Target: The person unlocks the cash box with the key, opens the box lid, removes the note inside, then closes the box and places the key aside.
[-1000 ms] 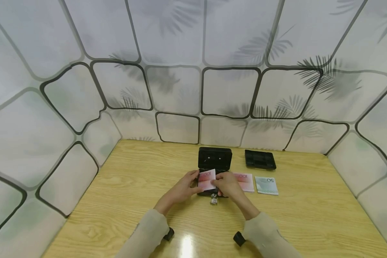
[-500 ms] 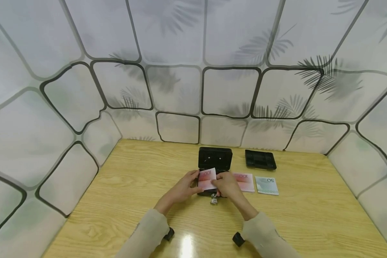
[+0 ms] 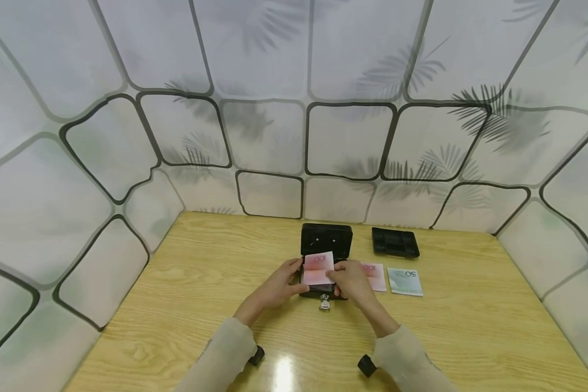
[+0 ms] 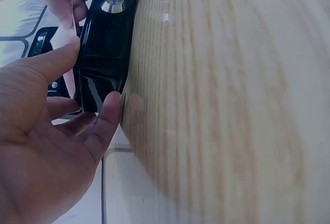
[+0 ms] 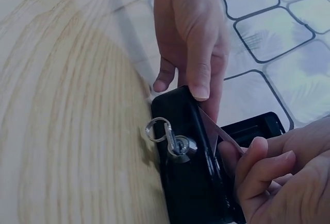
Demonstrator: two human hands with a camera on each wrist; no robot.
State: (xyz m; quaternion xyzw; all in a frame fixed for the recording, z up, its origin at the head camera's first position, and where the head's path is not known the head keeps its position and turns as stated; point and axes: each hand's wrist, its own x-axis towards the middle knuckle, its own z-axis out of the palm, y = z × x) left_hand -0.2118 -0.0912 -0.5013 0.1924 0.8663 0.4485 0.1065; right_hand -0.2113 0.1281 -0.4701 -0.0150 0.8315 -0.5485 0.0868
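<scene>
A small black cash box (image 3: 340,234) stands on the table with its lid raised. Its silver key (image 4: 113,3) with a ring sits in the front lock. My left hand (image 3: 279,284) holds the box's left end, thumb at the top edge and fingers around the side. Between the thumb and fingers of my right hand (image 3: 354,280) is a pink 100 banknote (image 3: 318,262), pinched by its right edge. The note is tilted over the open box and hides much of the inside. In the right wrist view it shows edge-on as a thin sheet (image 5: 220,134).
Another pink 100 note (image 3: 376,279) lies on the table right of the box, partly behind my right hand. Beyond it is a green 50 note (image 3: 405,282). A black compartment tray (image 3: 395,243) sits behind them. A patterned wall (image 3: 274,196) closes off the table's back.
My right hand has shifted slightly right, drawing the pink banknote up and to the right over the box. More of the box's front inside shows below it. My left hand stays in place.
</scene>
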